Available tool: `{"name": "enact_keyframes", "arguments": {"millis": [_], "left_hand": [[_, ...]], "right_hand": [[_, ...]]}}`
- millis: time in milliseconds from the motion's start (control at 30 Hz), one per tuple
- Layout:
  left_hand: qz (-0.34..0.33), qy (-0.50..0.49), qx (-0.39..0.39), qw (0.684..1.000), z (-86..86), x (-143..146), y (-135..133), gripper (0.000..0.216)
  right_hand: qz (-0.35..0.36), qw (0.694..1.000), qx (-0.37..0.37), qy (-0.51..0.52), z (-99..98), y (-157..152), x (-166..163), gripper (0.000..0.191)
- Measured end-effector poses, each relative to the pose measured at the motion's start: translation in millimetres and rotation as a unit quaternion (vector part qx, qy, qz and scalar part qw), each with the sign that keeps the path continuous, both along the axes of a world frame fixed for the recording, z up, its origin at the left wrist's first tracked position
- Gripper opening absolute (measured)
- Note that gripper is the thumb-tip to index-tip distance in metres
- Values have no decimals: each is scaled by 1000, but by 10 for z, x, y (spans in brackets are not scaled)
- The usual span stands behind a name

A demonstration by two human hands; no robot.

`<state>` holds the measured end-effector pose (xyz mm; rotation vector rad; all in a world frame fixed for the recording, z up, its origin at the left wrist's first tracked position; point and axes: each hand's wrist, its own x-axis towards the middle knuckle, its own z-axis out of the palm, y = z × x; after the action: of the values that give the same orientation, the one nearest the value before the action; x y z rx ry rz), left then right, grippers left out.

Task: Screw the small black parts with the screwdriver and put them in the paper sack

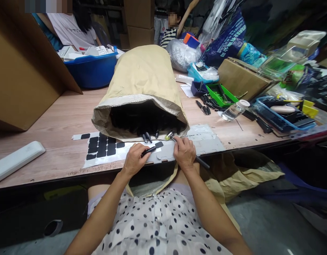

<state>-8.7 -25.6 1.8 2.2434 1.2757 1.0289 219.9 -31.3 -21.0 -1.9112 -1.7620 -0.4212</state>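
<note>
My left hand (134, 158) is closed on a slim black pen-like piece (149, 151), holding it over a flattened grey-white board (204, 138) at the table edge. In my right hand (184, 150) is a small hammer (168, 135) with a silver and yellow head; its dark handle sticks out below the fingers. Just beyond both hands lies a large tan sack (144, 71), mouth facing me. Dark contents fill its shadowed mouth, and several black pieces with shiny tips (147, 137) lie at its lip. Under its left corner is a white sheet of black stickers (102, 148).
Another sack (237, 177) hangs open below the table edge. A white case (18, 161) and cardboard box (20, 71) are left, near a blue basin (91, 71). To the right stand a green tray (219, 92), clear jar (235, 110) and blue basket (285, 118). Two people are behind.
</note>
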Motion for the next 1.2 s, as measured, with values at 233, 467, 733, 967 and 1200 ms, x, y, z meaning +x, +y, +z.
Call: {"name": "enact_keyframes", "arguments": {"millis": [233,467,733,967,1200], "left_hand": [[33,29,-54,998,-13,72,98,10],[32,26,-89,995,-46,79,130,8],[33,32,-99,994,-60,75,134,9],[37,22,-89,995,-103,85,142,10],[39,24,-96,994,-71,91,133,11]], "right_hand": [[7,1000,3,26,43,9,30,31],[109,977,17,182,216,-165,-97,38],[190,963,-24,191,390,-437,-355,37],[195,965,-57,164,416,-456,-390,38],[218,960,-77,158,391,-501,-490,38]]}}
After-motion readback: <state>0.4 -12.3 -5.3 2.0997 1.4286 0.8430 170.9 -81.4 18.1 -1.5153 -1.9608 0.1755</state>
